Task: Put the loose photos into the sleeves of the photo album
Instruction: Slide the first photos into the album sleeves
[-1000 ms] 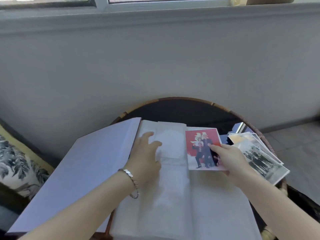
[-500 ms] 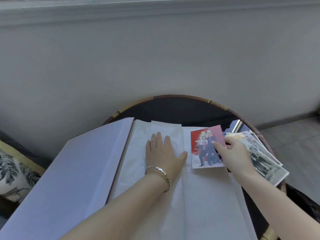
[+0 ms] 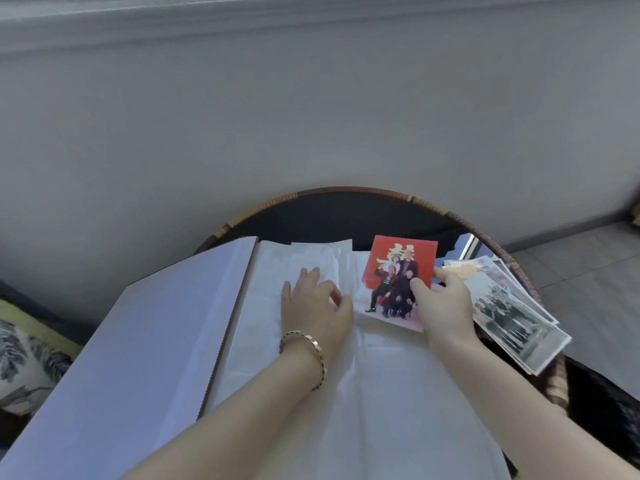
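The photo album [image 3: 381, 393] lies open on a round table, its pale cover [image 3: 145, 341] folded out to the left and white sleeve pages facing up. My left hand [image 3: 315, 306], with a bracelet on the wrist, rests on the left page with fingers lightly bent at a sleeve edge. My right hand [image 3: 446, 303] pinches a red-backed group photo [image 3: 398, 271] by its right edge, thumb on its face, holding it tilted above the top of the right page. A fanned pile of loose photos [image 3: 512, 313] lies to the right of the album.
The round table [image 3: 346, 213] has a dark top and a woven rim, and stands against a grey wall. A leaf-patterned cushion [image 3: 24, 362] sits at the far left. Tiled floor [image 3: 595, 271] shows at the right. The loose photos overhang the table's right edge.
My right hand has lifted the red photo's top edge and tilted it. My left hand, flat on the page half a second ago, now has its fingers bent at the sleeve.
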### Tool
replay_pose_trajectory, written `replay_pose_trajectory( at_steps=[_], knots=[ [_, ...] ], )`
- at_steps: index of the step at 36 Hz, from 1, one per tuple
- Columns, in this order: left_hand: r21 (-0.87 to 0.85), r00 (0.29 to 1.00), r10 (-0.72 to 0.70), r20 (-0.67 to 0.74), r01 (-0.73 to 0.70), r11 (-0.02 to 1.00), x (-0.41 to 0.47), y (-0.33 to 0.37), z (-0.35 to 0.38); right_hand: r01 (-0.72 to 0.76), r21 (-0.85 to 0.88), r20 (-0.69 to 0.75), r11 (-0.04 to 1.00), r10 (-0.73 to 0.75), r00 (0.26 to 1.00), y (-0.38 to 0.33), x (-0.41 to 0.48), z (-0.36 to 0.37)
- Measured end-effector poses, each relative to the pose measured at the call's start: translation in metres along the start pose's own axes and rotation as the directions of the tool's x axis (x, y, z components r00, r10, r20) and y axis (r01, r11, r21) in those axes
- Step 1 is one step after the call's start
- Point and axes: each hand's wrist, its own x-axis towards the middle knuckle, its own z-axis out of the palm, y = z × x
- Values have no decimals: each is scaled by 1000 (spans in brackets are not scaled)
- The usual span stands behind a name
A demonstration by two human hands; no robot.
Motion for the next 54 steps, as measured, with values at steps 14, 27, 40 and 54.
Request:
replay_pose_trajectory(
  at_steps=[14,27,40,54],
  knots=[
    [198,976,187,-107,-164,966,-2,4,-12,126,123,-104,984,-113,988,-4,-20,13],
    [78,967,187,-175,-176,981,-6,3,-12,160,-116,88,980,-150,985,5,-29,22],
    [97,982,172,-81,-164,982,-7,10,-17,108,-342,316,934,6,949,-16,0,28],
    [-12,996,58,-62,-59,998,-7,11,-19,-20,-117,204,993,44,978,-17,-10,46]
  ],
)
